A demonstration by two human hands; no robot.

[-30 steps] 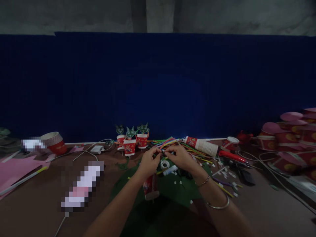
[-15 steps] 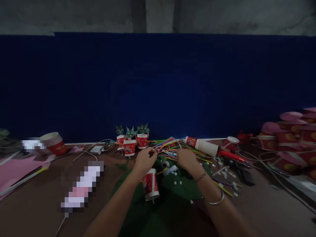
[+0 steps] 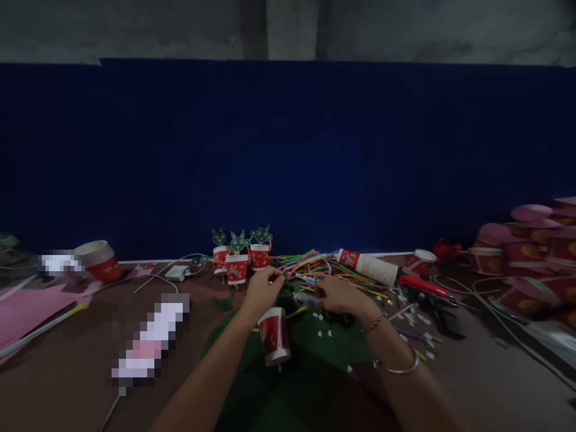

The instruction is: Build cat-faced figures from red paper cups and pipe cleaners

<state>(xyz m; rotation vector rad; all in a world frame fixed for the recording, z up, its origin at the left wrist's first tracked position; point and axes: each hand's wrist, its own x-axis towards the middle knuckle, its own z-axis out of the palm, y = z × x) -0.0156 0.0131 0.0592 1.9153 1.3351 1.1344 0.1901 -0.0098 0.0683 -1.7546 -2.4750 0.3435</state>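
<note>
"From my remote post, the right hand (image 3: 344,295) appears closed on the right end of a short, pale blue-and-white cylindrical tube (image 3: 306,300), blurred in the head view."

"And the left hand (image 3: 263,294)?"

"Thumb and fingertips drawn close; I cannot tell whether they pinch anything. A tilted red-and-white printed paper cup (image 3: 273,336) is just below it, long axis toward the wearer, hanging or resting, I cannot say."

"Which hand is nearer the cup?"

"The left. The tube lies beyond the cup and to its right, crosswise between the hands."

"Farther out?"

"I see a dark green sheet (image 3: 315,372) on the brown counter (image 3: 85,402), and slender multicoloured sticks (image 3: 310,263) bundled beyond both hands."
</note>
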